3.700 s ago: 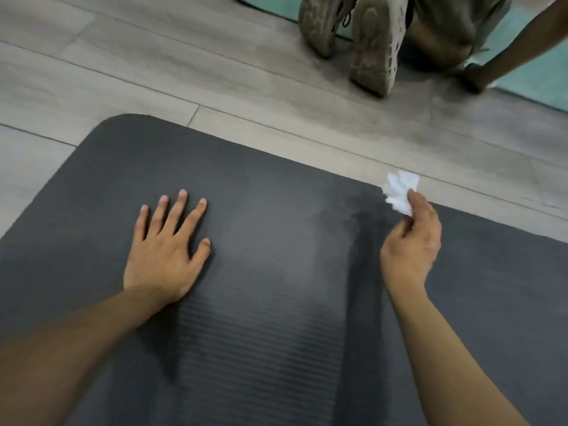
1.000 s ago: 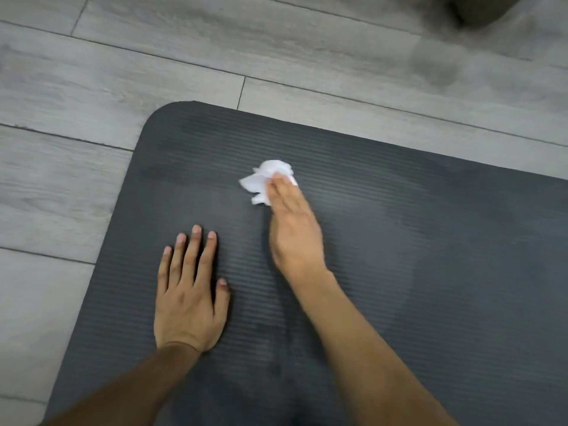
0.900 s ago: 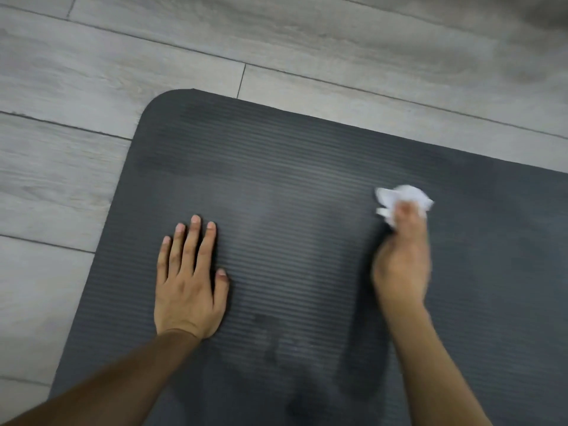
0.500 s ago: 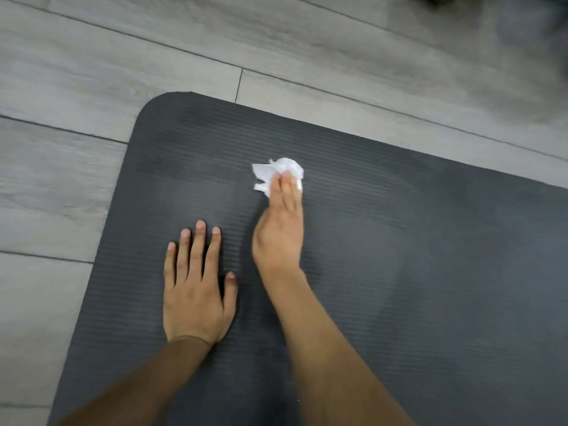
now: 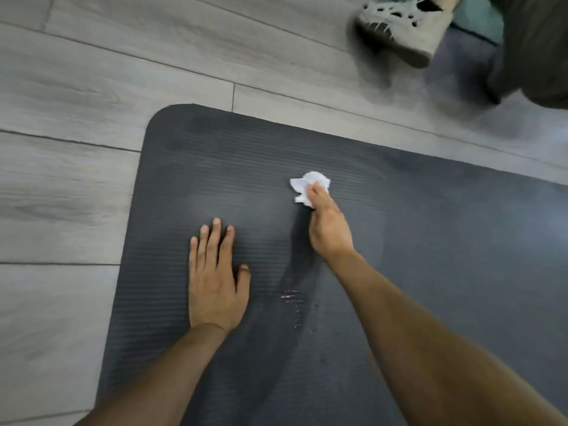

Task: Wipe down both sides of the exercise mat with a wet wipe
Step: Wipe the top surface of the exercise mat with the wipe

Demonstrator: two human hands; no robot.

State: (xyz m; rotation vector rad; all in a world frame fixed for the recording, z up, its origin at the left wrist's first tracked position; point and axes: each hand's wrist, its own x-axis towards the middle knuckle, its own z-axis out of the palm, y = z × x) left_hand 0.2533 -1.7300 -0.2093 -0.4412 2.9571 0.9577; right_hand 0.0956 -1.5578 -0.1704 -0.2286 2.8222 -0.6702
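Where the grey plank floor [image 5: 61, 195] fills the left of the view, nothing lies on it but the seams between boards. Next to the right comes the dark ribbed exercise mat [image 5: 461, 256], spread flat on the floor with its rounded far-left corner in view and its surface running off the right and bottom edges. On the mat near its left edge rests the left hand [image 5: 215, 281], palm down, fingers straight and close together, thumb a little apart, holding nothing. Just right of that hand a darker damp streak runs up the mat, with a few shining droplets [image 5: 292, 298] beside it. Further right and farther from the body, the right hand [image 5: 329, 229] grips the wet wipe [image 5: 307, 182], fingers curled over it; the wipe is a crumpled white wad held at the fingertips and pressed against the mat, roughly midway between the mat's far edge and the left hand. At the top right, beyond the mat, another person's pale, worn shoe [image 5: 402, 29] stands on the floor, blurred, with a strip of teal mat [image 5: 479, 16] behind it and dark clothing at the corner
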